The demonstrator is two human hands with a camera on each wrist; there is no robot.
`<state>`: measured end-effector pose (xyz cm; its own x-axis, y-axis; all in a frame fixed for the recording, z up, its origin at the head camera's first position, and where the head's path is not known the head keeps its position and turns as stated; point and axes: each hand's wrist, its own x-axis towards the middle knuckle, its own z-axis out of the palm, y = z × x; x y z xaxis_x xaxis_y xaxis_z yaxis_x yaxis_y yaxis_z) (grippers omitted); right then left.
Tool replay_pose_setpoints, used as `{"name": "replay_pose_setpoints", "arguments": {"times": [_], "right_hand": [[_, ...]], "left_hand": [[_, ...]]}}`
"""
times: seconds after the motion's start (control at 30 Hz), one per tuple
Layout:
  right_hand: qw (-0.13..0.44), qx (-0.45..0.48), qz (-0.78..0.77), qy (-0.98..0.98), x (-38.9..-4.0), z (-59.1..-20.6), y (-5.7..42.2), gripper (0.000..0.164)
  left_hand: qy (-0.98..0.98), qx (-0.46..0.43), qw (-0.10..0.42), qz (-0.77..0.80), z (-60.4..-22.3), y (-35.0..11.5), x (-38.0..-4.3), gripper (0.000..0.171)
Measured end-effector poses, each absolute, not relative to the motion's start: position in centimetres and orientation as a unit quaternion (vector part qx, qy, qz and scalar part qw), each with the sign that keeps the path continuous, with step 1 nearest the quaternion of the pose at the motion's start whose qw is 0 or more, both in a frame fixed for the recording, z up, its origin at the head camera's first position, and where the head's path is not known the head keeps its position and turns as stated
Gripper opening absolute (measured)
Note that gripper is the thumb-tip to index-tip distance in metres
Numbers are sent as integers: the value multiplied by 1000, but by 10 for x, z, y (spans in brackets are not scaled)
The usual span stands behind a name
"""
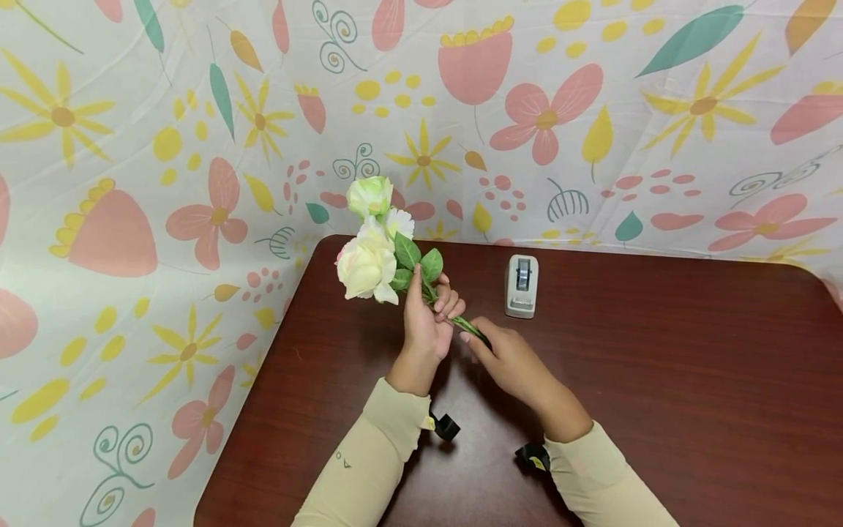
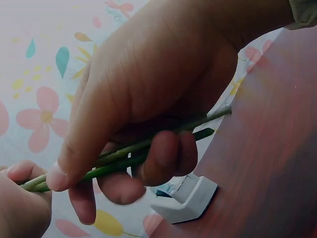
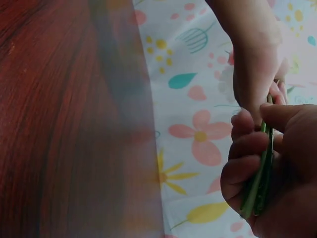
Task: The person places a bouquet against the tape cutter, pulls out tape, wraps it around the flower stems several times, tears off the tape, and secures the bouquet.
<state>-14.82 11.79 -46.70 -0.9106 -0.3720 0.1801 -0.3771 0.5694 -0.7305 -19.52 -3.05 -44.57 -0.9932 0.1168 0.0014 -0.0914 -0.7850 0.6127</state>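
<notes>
I hold a bunch of artificial-looking flowers (image 1: 403, 252) in front of me, over the far left part of the dark reddish-brown table (image 1: 691, 351). The largest bloom (image 1: 365, 263) is a full, rose-like head in creamy white, with a faint pink blush at its left edge; a smaller bloom (image 1: 369, 196) beyond it is tinged pale green, and a white, frilly-petalled one (image 1: 399, 223) shows between them. Below the heads sit veined green leaves (image 1: 431, 264), then slim green stems (image 1: 466, 324). The long axis runs diagonally: the heads point away from me and to my left, the stem ends back toward my right. My left hand (image 1: 429, 315) is curled round the stems just under the leaves, thumb lying toward the leaves. My right hand (image 1: 512, 360) grips the lower stems, thumb against them and fingers bent round; two stem ends poke past those fingers. A white tape dispenser (image 1: 522, 287) stands apart, to the right of the leaves.
</notes>
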Motion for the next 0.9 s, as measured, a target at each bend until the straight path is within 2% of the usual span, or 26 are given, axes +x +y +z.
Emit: {"name": "replay_pose_setpoints", "arguments": {"times": [0.4, 0.5, 0.63, 0.73, 0.8, 0.9], "right_hand": [[20, 203, 370, -907, -150, -462, 124, 13], [28, 197, 364, -910, -151, -459, 129, 14], [26, 187, 362, -913, -153, -457, 135, 18], [27, 180, 357, -916, -155, -457, 139, 20], [26, 178, 352, -918, -156, -457, 142, 20], [24, 175, 345, -922, -158, -457, 145, 20]], "left_hand": [[395, 43, 100, 912, -449, -37, -198, 45], [425, 74, 129, 893, -448, -39, -199, 42], [502, 122, 176, 838, -447, -40, -199, 51], [595, 134, 192, 769, -445, -41, -198, 52], [657, 122, 203, 715, -443, -42, -197, 49], [728, 98, 229, 639, -442, -47, -196, 34]]}}
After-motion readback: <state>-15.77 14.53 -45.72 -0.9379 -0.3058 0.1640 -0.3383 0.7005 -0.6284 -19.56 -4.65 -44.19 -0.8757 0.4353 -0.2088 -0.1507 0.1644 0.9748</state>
